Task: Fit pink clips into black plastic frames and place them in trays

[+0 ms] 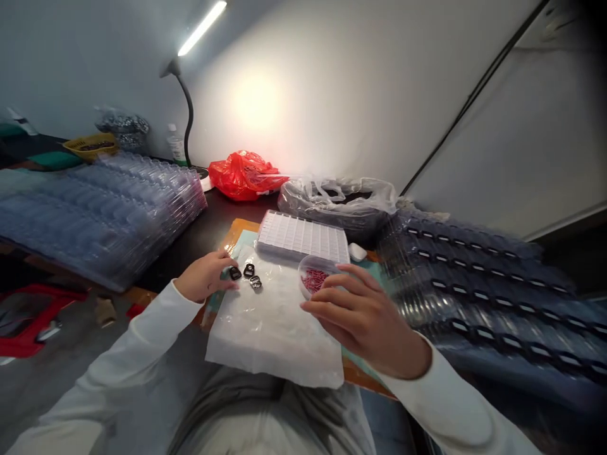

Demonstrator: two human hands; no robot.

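My left hand (205, 276) is at the left of a white plastic sheet (265, 328). Its thumb and forefinger close around a small black ring-like part (234, 273). Beside it on the sheet lie a similar black part (249, 270) and a shinier dark metal piece (255, 282). My right hand (358, 309) hovers at the near right side of a clear round tub (303, 268), its fingers spread and slightly bent. Small red pieces (313, 279) fill the bottom of the tub. The right thumb is mostly hidden, and nothing shows between those fingers.
A white compartment box (303, 237) stands behind the sheet. Stacked clear trays rise at left (118, 208) and right (474, 278), the right ones with black parts. Behind are a red bag (244, 175), a clear bag (336, 199) and a lamp (190, 107).
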